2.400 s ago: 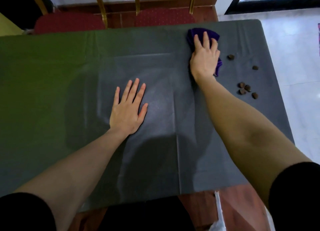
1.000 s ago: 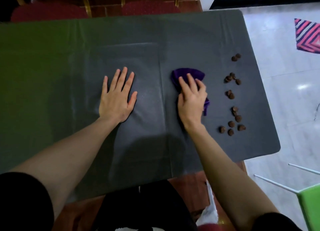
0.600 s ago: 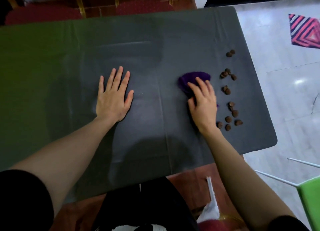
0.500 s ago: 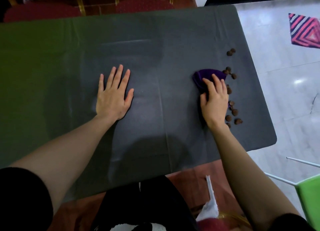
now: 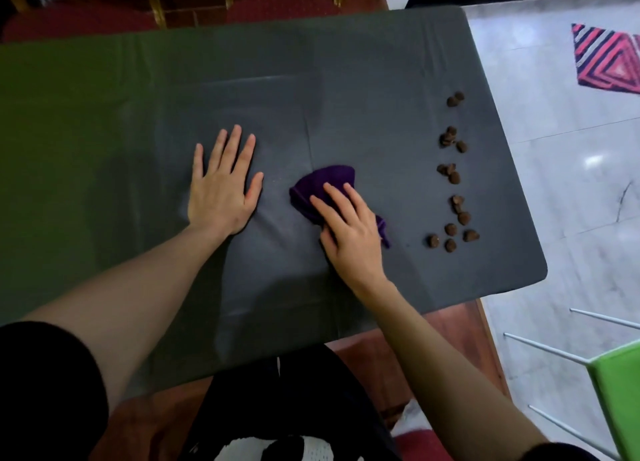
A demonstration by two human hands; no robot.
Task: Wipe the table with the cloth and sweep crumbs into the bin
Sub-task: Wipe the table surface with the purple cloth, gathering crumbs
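A bunched purple cloth [image 5: 322, 183] lies near the middle of the dark grey tablecloth [image 5: 363, 80]. My right hand [image 5: 349, 232] presses down on the cloth's near part, fingers spread over it. Flat on the table to the cloth's left rests my left hand [image 5: 223, 187], fingers apart, holding nothing. Several brown crumbs [image 5: 453, 176] form a rough line from far to near along the table's right side, well right of the cloth. No bin is clearly visible.
Red-seated chairs with gold frames [image 5: 156, 7] stand behind the far edge. Off the table's right edge is pale tiled floor with a striped mat [image 5: 609, 62]. A green chair [image 5: 620, 398] sits at lower right. Something white [image 5: 412, 419] shows below the near edge.
My right hand has slid the cloth left, away from the crumbs it was touching half a second ago, toward the table's middle. The left hand has stayed in place.
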